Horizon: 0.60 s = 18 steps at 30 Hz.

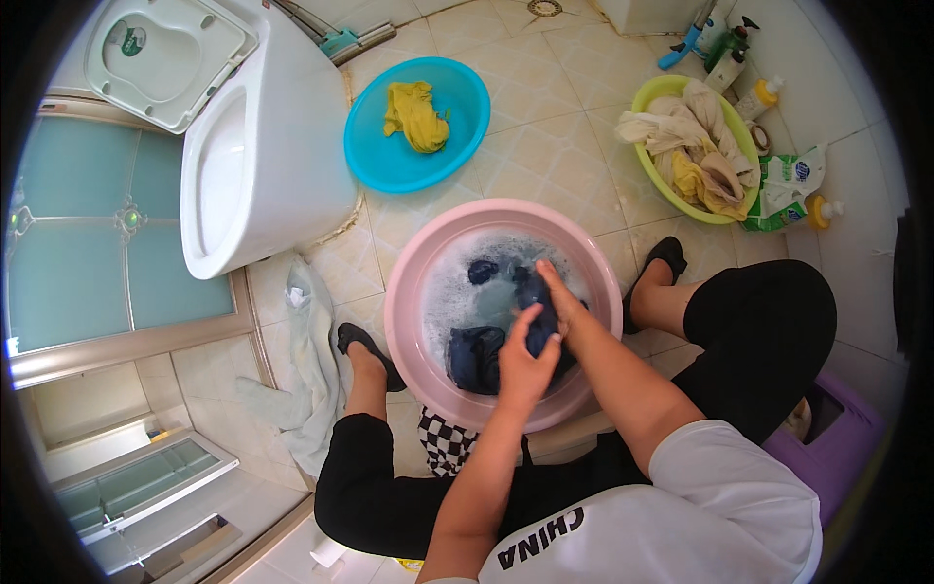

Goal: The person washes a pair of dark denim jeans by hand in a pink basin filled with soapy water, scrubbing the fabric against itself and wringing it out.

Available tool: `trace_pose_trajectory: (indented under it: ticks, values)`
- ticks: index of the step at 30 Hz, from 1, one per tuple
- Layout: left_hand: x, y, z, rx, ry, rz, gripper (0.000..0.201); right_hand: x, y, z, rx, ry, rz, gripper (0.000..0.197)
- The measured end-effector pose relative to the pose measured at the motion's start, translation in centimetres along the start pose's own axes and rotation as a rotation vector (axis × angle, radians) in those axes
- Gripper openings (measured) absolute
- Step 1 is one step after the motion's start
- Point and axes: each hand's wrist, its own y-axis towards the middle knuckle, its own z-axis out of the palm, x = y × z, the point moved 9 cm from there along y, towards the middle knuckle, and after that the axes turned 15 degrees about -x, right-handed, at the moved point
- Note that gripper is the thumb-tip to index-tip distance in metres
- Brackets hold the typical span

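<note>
A pink basin (407, 336) of sudsy water stands on the floor between my feet. Above the water, my left hand (525, 358) and my right hand (561, 300) are both closed on a wet dark blue cloth (537, 310), bunched between them. What kind of garment it is, I cannot tell. More dark fabric (475, 358) bulges out of the water by my left hand, and a small dark piece (482, 272) pokes through the foam farther back. Whether these join the held cloth is hidden under the suds.
Behind stands a blue basin (365, 146) with a yellow cloth (416, 117). At far right, a lime-green basin (650, 167) holds white and yellow laundry, beside bottles (759, 97) and a green-white pouch (786, 185). A toilet (282, 146) and grey cloth (311, 360) are on the left.
</note>
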Motion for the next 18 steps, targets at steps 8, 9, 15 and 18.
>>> trace_pose_trajectory:
  ticks: [8, 9, 15, 18]
  values:
    - [-3.6, -1.4, -0.9, -0.234, 0.358, 0.233, 0.021, -1.7, -3.6, 4.1, 0.241, -0.119, 0.225, 0.036]
    - [-4.3, -1.2, -1.5, -0.311, 0.391, 0.307, 0.020, -1.9, -3.7, 3.9, 0.186, -0.123, 0.214, 0.034]
    - [-3.4, 1.8, -4.0, -0.399, 0.515, 0.162, 0.022, -1.6, -4.0, 5.0, 0.183, -0.126, -0.046, 0.017]
    - [-0.2, 3.4, -6.3, -0.441, 0.562, 0.048, 0.026, 0.4, -8.2, 4.9, -0.076, -0.170, -0.252, 0.019]
